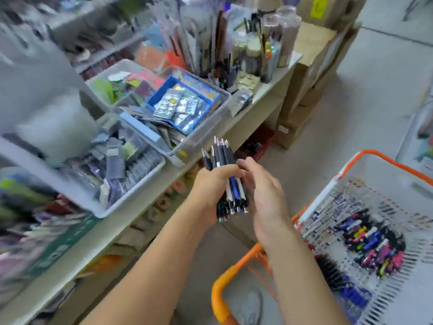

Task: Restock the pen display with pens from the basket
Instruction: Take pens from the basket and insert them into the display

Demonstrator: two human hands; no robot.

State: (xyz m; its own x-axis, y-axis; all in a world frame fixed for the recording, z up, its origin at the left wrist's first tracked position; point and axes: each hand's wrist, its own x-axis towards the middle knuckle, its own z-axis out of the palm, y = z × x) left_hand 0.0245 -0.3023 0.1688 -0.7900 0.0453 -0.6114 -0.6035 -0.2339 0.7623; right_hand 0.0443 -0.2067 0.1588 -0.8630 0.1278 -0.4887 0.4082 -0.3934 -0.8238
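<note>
A person stands at a crowded stationery shelf with a bundle of pens (226,179) held upright between both hands, tips pointing up. The left hand (210,188) wraps its fingers round the bundle's lower half and grips it; the right hand (262,188) curls against the other side, its fingertips on the barrels, seemingly squaring the pens together. The basket (328,191), white mesh with an orange rim, sits low at the right beside the person, and more pens (372,242) in mixed colours lie loose on its floor. Clear bins (210,127) of packaged goods line the shelf, and the pen display (234,50), a cluster of tall clear holders, stands at its far end, well apart from the hands. Much of the left side is blurred. The step in hand looks like carrying a gathered batch from basket to display; the next move would call for bringing the bundle over the bins and dropping the pens upright into a holder with room.
</note>
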